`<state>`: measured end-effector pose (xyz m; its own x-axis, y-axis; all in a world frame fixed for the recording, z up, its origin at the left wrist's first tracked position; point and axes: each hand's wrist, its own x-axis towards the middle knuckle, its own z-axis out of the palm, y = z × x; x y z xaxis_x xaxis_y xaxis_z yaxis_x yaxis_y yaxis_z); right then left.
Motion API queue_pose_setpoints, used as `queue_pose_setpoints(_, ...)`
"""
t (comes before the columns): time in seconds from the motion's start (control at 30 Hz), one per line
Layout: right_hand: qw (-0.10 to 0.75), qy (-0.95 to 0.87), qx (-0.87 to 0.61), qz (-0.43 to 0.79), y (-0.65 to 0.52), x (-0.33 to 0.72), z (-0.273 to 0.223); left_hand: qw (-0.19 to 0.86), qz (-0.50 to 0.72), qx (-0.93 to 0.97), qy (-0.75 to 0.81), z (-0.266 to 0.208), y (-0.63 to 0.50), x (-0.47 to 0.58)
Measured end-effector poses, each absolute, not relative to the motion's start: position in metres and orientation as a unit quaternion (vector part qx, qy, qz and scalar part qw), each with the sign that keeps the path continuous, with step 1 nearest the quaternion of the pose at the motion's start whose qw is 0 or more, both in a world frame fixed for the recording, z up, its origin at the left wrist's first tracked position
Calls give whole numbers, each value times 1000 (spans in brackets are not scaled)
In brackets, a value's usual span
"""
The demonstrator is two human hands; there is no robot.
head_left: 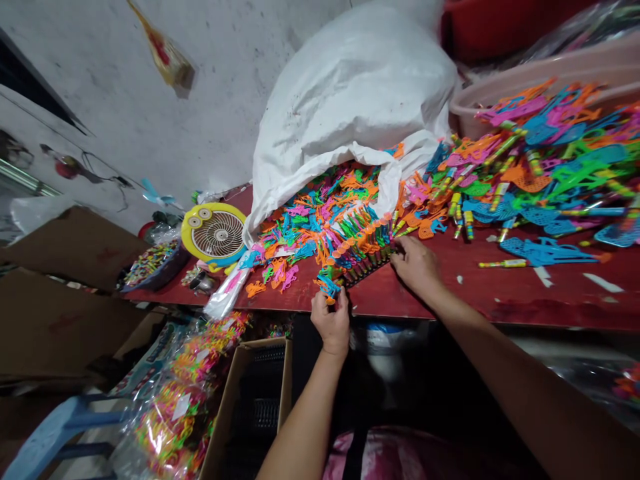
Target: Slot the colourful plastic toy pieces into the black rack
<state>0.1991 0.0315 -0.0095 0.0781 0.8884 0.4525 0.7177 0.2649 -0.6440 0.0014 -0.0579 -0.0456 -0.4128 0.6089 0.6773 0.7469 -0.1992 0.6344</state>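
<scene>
On the red bench [475, 288], the black rack [369, 269] looks mostly filled; many toys [543, 251] lie loose. The right hand [418, 267] pinches its right end; whether the left hand [332, 327] pinches anything cannot be told.

No legible txt/nos./brands in view. Cardboard box [75, 327] lower L: faint reddish marks, too blurry to read. White slips [181, 406] w/ bagged pcs [160, 433]: any print too small. Teal pack [149, 363] nearby: pale letter-like marks, unreadable @ this res.
</scene>
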Motion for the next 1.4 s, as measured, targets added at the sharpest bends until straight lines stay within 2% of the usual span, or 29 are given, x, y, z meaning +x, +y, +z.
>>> queue_pose_setpoints(0.37,421,-669,-604,101,31,199,-9,41,-550,-590,-590,-34,-62,-1)
queue_pose_setpoints(0.77,426,-670,-601,89,30,197,-8,32,-578,-561,-591,-36,-60,2)
queue_pose_setpoints(1.13,425,-672,-599,98,31,197,-8,-44,-599,-495,-628,-46,-48,-2)
queue_pose_setpoints(1.4,428,-682,-586,97,32,198,-10,-15,-574,-501,-647,-34,-44,-6)
